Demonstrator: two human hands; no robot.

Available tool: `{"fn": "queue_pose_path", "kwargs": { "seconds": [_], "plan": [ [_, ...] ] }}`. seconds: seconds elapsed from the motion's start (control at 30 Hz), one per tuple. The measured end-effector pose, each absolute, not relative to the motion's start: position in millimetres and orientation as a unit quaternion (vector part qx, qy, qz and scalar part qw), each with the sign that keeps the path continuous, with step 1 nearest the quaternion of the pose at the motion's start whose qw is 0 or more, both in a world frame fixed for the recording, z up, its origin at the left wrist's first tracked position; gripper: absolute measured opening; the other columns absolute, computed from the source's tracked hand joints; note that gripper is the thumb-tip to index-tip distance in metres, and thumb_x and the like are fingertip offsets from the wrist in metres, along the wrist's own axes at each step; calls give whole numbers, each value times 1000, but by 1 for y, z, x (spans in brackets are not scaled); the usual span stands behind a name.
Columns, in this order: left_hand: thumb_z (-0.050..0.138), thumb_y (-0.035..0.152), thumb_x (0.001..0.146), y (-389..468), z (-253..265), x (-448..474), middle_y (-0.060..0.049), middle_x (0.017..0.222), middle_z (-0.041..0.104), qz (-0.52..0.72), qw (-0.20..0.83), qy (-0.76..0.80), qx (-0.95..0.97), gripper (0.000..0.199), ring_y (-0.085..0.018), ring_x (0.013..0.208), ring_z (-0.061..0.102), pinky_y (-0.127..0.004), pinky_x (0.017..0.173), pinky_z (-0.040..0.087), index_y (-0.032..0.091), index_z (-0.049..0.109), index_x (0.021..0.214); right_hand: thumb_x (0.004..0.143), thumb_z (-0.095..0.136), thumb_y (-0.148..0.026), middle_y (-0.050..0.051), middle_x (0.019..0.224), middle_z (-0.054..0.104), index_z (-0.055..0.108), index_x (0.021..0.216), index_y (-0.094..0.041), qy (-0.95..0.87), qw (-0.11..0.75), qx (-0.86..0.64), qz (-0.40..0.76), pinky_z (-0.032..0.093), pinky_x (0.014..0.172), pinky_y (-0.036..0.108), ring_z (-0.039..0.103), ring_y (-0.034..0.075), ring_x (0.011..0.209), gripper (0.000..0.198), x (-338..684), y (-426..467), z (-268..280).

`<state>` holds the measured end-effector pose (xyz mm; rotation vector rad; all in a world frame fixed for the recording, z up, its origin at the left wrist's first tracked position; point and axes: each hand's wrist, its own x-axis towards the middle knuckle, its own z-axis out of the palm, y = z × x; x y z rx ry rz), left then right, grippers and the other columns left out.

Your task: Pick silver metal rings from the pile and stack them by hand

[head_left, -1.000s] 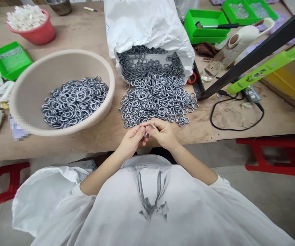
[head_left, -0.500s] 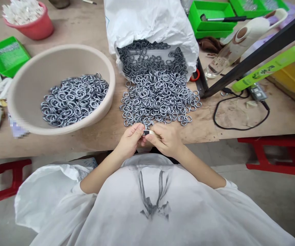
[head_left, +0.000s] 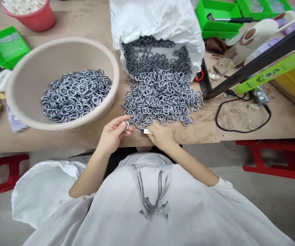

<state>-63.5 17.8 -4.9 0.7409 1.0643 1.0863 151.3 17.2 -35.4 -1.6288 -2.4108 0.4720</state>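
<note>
My left hand (head_left: pixel 113 135) pinches a single grey ring (head_left: pixel 127 125) between thumb and fingers, above the table's front edge. My right hand (head_left: pixel 161 136) is closed on a small flat white tool with a dark end (head_left: pixel 145 131); its exact kind is unclear. The fingertips of that hand touch the near edge of a heap of grey rings (head_left: pixel 160 94). The heap spills out of a white sack (head_left: pixel 155 20) lying on its side. On the left stands a beige basin (head_left: pixel 34 71) with many more such rings (head_left: pixel 78 94) in it.
Behind the basin are a green tray (head_left: pixel 9 48) and a red tub (head_left: pixel 38 17). At the right, a black bar (head_left: pixel 255 61) slants beside a clear bottle (head_left: pixel 221 65), with a looped black cable (head_left: pixel 216 118) nearby. Red stools (head_left: pixel 273 157) stand below the table edge.
My hands, together half a second ago, are now apart. The left has moved left toward the basin with a ring; the right has reached the heap's near edge, still with the tool.
</note>
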Motion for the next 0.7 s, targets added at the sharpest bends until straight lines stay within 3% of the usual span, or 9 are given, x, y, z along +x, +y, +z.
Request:
{"fn": "queue_pose_path", "kwargs": {
  "seconds": [0.13, 0.27, 0.37, 0.53, 0.7],
  "plan": [
    [78, 35, 71, 18, -6, -62, -4, 81, 71, 475, 689, 462, 295, 28, -12, 66, 65, -23, 62, 54, 15, 68, 88, 89, 57, -21, 9, 92, 67, 68, 91, -19, -785, 169, -548, 236, 36, 64, 31, 57, 22, 80, 12, 154, 25, -33],
    [77, 43, 75, 15, -8, -42, -3, 85, 65, 444, 704, 457, 313, 33, -9, 67, 58, -20, 57, 47, 15, 64, 84, 94, 54, -42, -1, 72, 54, 58, 81, -20, -655, 349, -487, 460, 39, 63, 27, 49, 15, 67, 26, 155, 30, -19],
    [71, 56, 79, 12, -11, -20, 0, 76, 57, 438, 695, 435, 370, 42, -8, 61, 48, -19, 53, 39, 16, 61, 88, 91, 56, -56, -3, 69, 49, 54, 84, -22, -560, 421, -437, 565, 41, 61, 26, 47, 13, 64, 36, 146, 25, -11],
    [68, 61, 80, 11, -11, -4, 4, 66, 45, 460, 687, 408, 387, 44, -8, 56, 36, -21, 52, 32, 19, 55, 81, 86, 61, -61, 0, 78, 57, 58, 84, -22, -560, 469, -446, 517, 48, 73, 30, 55, 15, 75, 40, 136, 13, -9],
    [74, 56, 77, 12, -5, -13, 3, 66, 45, 420, 708, 375, 427, 41, -9, 58, 37, -23, 58, 33, 17, 60, 81, 83, 66, -61, 4, 96, 65, 67, 109, -23, -617, 447, -401, 509, 50, 85, 35, 61, 19, 89, 45, 150, 18, -4]
  ]
}}
